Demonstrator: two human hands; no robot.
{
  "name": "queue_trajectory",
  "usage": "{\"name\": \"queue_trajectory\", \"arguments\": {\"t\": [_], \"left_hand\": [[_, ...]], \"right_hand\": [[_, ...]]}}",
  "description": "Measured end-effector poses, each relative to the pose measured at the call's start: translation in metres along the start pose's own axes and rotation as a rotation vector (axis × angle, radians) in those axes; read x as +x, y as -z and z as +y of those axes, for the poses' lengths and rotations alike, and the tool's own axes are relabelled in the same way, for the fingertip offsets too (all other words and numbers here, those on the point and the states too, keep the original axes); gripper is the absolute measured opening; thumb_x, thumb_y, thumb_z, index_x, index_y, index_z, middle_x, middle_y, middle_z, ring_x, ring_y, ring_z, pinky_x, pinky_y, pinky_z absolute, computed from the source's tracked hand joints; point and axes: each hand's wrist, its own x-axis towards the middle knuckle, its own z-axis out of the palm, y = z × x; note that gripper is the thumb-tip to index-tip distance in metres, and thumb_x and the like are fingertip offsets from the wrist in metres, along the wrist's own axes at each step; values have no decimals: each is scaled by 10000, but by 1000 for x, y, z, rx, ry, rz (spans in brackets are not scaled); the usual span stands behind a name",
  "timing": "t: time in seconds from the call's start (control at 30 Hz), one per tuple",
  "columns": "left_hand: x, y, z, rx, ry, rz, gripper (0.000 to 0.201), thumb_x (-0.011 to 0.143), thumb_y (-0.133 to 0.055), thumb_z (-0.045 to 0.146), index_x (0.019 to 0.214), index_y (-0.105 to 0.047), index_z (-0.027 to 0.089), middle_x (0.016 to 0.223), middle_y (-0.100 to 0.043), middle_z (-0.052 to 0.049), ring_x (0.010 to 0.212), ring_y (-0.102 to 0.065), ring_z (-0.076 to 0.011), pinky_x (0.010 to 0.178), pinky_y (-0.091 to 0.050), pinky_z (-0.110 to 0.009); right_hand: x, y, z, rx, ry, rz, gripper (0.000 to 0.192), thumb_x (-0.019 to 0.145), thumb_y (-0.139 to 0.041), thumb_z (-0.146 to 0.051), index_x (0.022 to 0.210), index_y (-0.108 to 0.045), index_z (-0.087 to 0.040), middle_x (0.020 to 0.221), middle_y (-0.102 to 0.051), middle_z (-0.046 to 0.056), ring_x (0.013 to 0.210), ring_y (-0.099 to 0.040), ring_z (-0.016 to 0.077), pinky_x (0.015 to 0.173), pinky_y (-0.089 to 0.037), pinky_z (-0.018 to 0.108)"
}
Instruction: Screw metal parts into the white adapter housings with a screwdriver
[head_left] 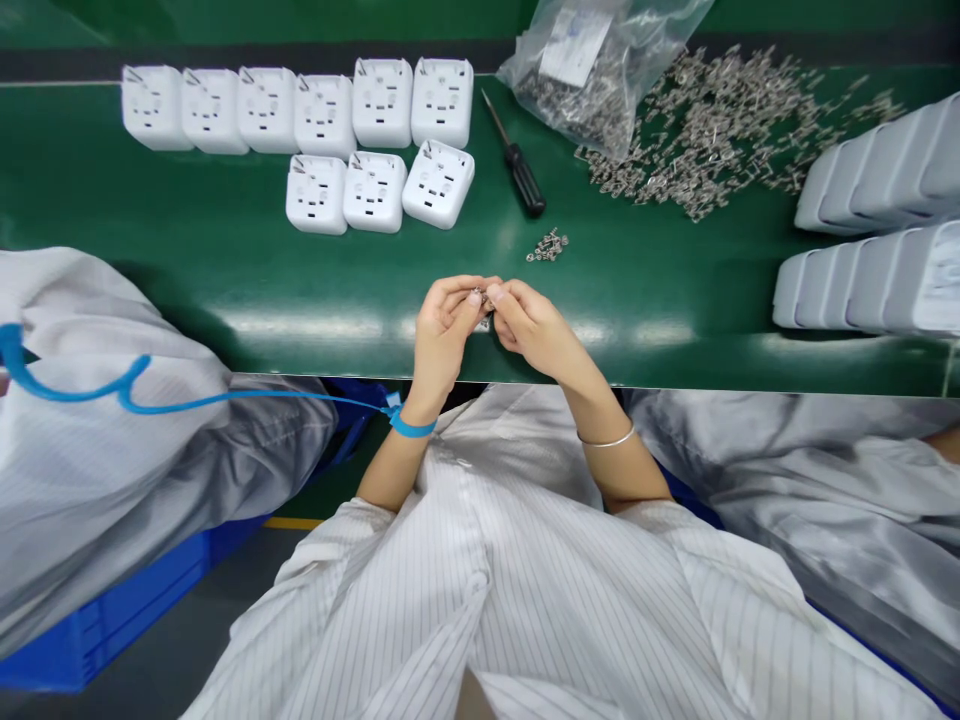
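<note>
My left hand (444, 325) and my right hand (529, 325) meet fingertip to fingertip above the near part of the green table (225, 280). Between them they pinch a small metal part (484, 318), mostly hidden by the fingers. A blue wrist strap with a coiled cord circles my left wrist, and a thin silver bangle sits on my right. Just beyond my hands lies a little heap of metal clips (547, 245). Further back, a black-handled screwdriver (517, 165) rests on the table.
Several white socket housings (375, 145) stand in two rows at the back left. A plastic bag (592, 60) and a wide scatter of metal clips (712, 130) lie back right. Stacked white housings (877, 230) fill the right edge. Grey cloth-covered bins flank me.
</note>
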Motion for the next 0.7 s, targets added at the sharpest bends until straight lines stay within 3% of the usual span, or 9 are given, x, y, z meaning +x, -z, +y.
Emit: {"name": "queue_trajectory", "arguments": {"t": [0.17,0.33,0.5,0.7], "left_hand": [[4,3,0,-50,53,21,308,840,-793,400,1048,-642,230,1063,-724,-26,1115,-701,-200,1108,-516,-406],[5,4,2,-42,72,46,251,867,-769,340,1052,-641,228,1048,-710,-23,1200,-668,-214,1158,-476,-418],[4,3,2,-93,44,87,217,879,-758,300,1027,-618,226,1073,-694,-21,1272,-638,-228,1207,-422,-431],[3,1,5,-76,82,30,253,885,-746,302,1073,-596,225,1233,-683,-61,1384,-553,-280,1231,-375,-479]], "right_hand": [[3,-1,-2,5,29,32,484,928,-530,-672,756,-445,-228,540,-363,-82,456,-300,66,427,-259,226],[5,-2,-4,-40,63,76,465,942,-528,-643,745,-469,-226,557,-362,-70,483,-311,77,452,-266,233],[-6,-1,-12,-220,116,141,324,932,-615,-536,858,-590,-222,580,-391,-68,538,-345,89,537,-292,242],[-12,-3,-11,-469,202,217,217,913,-676,-427,1005,-621,-238,598,-409,-75,566,-379,107,654,-370,258]]}}
